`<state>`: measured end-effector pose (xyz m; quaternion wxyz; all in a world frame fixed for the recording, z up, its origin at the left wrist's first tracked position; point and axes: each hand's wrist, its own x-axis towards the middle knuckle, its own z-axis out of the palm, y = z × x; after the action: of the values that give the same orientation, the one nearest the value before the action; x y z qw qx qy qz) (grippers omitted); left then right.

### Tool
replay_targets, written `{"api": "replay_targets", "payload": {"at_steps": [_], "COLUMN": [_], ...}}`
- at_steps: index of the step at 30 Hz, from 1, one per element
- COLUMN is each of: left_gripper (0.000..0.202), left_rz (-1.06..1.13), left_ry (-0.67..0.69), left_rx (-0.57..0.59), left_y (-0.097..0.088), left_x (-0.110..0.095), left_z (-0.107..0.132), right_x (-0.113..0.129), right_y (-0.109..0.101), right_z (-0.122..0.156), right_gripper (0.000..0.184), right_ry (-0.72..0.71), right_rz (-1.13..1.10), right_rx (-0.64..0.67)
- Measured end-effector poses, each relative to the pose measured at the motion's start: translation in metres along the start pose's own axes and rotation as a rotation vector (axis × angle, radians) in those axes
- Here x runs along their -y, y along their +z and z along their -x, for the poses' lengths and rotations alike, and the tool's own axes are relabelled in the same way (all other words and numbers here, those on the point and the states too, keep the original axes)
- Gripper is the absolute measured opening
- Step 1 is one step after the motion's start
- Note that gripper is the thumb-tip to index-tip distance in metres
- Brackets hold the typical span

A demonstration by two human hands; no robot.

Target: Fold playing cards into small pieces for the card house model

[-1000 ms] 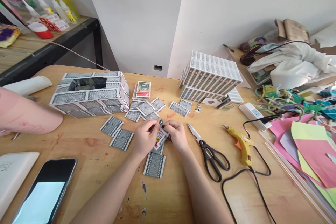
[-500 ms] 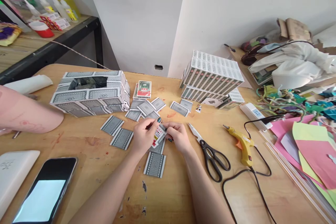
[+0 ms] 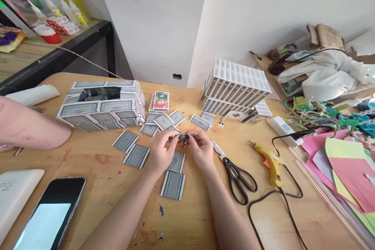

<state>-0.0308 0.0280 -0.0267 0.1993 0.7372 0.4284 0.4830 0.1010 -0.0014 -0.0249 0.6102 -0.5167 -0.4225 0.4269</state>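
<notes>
My left hand (image 3: pixel 162 150) and my right hand (image 3: pixel 200 149) meet at the middle of the table, fingertips almost touching. Between them they pinch a playing card (image 3: pixel 181 136), seen nearly edge-on and mostly hidden by the fingers. Two grey-backed cards lie below: one partly behind my left hand (image 3: pixel 177 162), another nearer me (image 3: pixel 172 185). To the left rest two more folded-edge cards (image 3: pixel 136 155). A loose pile of cards (image 3: pixel 163 120) lies just beyond my hands. Black-handled scissors (image 3: pixel 234 170) lie partly opened, right of my right hand.
A box covered in cards (image 3: pixel 99 105) stands back left, near card packs (image 3: pixel 161 100). Stacked card packs (image 3: pixel 237 86) stand back right. A yellow glue gun (image 3: pixel 272 162) with its cable lies right, before coloured paper (image 3: pixel 348 164). A phone (image 3: pixel 49 215) and pink cylinder (image 3: pixel 32 125) are left.
The card's printed face, visible between my hands before, has turned nearly edge-on. My fingertips have come together on it, and my right hand has shifted slightly.
</notes>
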Motion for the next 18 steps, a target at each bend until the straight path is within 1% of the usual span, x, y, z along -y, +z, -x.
{"api": "replay_targets", "payload": {"at_steps": [3,5,7,9,11,16,18], "left_gripper": [0.013,0.016,0.020,0.023,0.026,0.031,0.032], "left_rz": [-0.040,-0.065,-0.085,-0.110,-0.138,-0.171,-0.147], "left_ry": [0.145,0.191,0.212,0.217,0.215,0.200,0.173], "left_rx": [0.012,0.004,0.021,0.048,0.070,0.099,0.100], "left_y": [0.0003,0.0008,0.0011,0.0011,0.0008,0.0004,0.0009], "left_x": [-0.0016,-0.0025,-0.0033,-0.0038,-0.0042,-0.0062,-0.0069], "left_z": [0.0005,0.0013,0.0023,0.0033,0.0042,0.0059,0.0063], "right_x": [-0.0034,-0.0043,-0.0047,-0.0052,-0.0060,-0.0080,-0.0082], "right_y": [-0.0019,-0.0027,-0.0029,-0.0028,-0.0030,-0.0047,-0.0053], "right_z": [0.0009,0.0016,0.0020,0.0020,0.0015,-0.0017,-0.0031], "right_gripper": [0.009,0.010,0.012,0.013,0.013,0.012,0.011], "right_ry": [-0.171,-0.241,-0.278,-0.278,-0.250,-0.142,-0.127], "right_rz": [0.196,0.300,0.364,0.381,0.362,0.294,0.278], "right_rx": [-0.061,-0.084,-0.113,-0.153,-0.181,-0.198,-0.198]}}
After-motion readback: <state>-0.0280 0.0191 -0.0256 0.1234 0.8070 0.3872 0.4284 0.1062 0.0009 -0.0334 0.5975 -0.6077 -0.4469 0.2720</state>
